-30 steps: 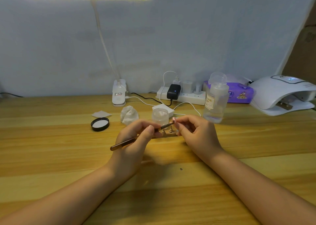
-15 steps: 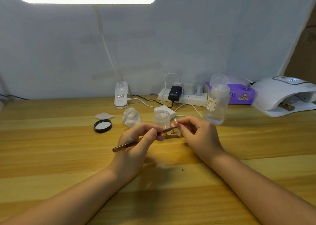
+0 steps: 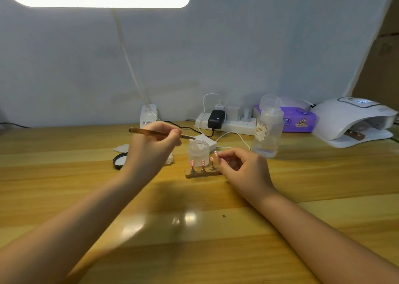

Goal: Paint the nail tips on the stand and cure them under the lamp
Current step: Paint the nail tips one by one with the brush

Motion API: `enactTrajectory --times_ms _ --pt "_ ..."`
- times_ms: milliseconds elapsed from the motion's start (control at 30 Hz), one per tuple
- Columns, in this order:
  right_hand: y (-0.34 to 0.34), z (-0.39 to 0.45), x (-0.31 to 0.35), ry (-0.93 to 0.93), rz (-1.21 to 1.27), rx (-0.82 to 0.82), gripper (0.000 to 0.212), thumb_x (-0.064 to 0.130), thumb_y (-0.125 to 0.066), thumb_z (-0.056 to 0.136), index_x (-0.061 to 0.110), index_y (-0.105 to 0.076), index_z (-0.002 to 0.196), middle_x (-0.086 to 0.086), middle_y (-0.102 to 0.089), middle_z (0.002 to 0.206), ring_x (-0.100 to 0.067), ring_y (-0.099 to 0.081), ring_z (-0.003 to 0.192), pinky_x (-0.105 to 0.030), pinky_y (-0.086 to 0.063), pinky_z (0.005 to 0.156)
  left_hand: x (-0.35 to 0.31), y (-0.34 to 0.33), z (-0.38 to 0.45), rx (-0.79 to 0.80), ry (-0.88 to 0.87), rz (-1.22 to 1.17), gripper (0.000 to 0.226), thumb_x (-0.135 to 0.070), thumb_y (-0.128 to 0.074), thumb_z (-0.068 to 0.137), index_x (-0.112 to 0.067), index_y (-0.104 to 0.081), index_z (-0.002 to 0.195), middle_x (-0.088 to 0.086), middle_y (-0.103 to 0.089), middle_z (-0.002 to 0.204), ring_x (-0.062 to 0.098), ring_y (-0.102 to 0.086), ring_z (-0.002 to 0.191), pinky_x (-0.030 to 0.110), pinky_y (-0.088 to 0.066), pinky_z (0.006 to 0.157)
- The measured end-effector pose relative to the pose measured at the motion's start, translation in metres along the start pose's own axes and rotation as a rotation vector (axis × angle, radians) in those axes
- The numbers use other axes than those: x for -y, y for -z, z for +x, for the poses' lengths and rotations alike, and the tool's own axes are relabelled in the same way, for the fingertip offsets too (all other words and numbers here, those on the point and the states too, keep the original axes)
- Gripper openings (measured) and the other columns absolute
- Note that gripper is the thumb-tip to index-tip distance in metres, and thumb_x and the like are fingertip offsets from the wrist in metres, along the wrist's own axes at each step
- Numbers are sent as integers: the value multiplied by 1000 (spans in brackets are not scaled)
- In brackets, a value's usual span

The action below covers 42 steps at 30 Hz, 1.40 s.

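A wooden table (image 3: 302,229) is seen, with the curing lamp (image 3: 354,121) at its far right, well apart from the work; a second stand seems to lie inside it. Nearer the middle, an open jar (image 3: 199,153) is set just behind the stand (image 3: 203,172). Three pink tips (image 3: 203,163) are mounted on it, upright. A brush (image 3: 159,133) is gripped by the left hand (image 3: 151,152), its point over the jar's mouth. A fourth tip (image 3: 216,153) appears pinched by the right hand (image 3: 244,171). Painting is judged unfinished; curing of this stand is left.
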State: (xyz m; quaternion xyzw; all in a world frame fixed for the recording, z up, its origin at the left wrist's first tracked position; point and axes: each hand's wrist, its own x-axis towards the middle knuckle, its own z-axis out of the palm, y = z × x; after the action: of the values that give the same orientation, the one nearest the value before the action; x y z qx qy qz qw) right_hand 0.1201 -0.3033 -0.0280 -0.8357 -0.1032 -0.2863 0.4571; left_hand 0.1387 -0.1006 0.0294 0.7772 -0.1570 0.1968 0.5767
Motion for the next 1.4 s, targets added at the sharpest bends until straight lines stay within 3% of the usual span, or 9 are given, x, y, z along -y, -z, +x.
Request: enactTrajectory --times_ms 267,433,567,767,900,1100,1267,1400 --pt "1 0 1 10 -11 4 10 12 -69 83 18 -73 90 10 -67 73 -6 -62 70 -26 -54 64 -10 -17 45 220 89 453 11 -20 -63 90 -17 -66 80 -1 -70 74 10 -66 76 16 -46 58" --pt "0 0 0 15 -24 8 10 11 -69 83 18 -73 89 11 -66 72 -7 -61 68 -27 -53 63 -9 -28 55 300 101 532 16 -22 -63 91 -21 -65 75 -3 -68 74 14 -65 77 21 -50 65" --pt "0 0 -1 16 -27 -2 11 10 -69 83 18 -73 88 10 -66 70 -8 -60 66 -27 -53 62 -6 -37 57 337 136 566 14 -24 -62 91 -14 -69 85 1 -69 79 17 -65 80 28 -53 70" --pt "0 0 0 31 -33 -5 10 9 -69 82 16 -74 87 11 -64 69 -7 -59 67 -23 -52 60 -1 -39 56 358 200 544 15 -23 -63 91 -10 -70 90 6 -70 84 22 -66 84 37 -57 80" --pt "0 0 0 31 -40 -3 9 9 -69 82 15 -74 88 11 -64 71 -7 -59 70 -22 -51 61 -7 -31 58 242 191 423 16 -21 -63 89 -9 -73 86 1 -70 78 17 -67 81 27 -53 69" --pt "0 -1 1 31 -42 1 10 8 -69 82 15 -73 88 8 -65 72 -7 -59 71 -25 -51 62 -9 -27 56 179 362 200 11 -16 -63 89 -6 -69 88 3 -70 74 9 -63 69 16 -41 51" --pt "0 -1 2 36 -45 -4 9 8 -69 82 14 -74 88 4 -68 73 -8 -59 70 -29 -52 63 -5 -24 50 104 378 147 11 -15 -63 89 -9 -67 81 3 -69 73 13 -64 76 21 -41 58" --pt "0 -1 1 34 -44 0 10 8 -69 82 15 -73 88 3 -68 73 -9 -59 69 -30 -52 63 -5 -26 46 149 431 122 11 -14 -62 90 -4 -68 91 8 -69 81 18 -64 81 20 -43 57"
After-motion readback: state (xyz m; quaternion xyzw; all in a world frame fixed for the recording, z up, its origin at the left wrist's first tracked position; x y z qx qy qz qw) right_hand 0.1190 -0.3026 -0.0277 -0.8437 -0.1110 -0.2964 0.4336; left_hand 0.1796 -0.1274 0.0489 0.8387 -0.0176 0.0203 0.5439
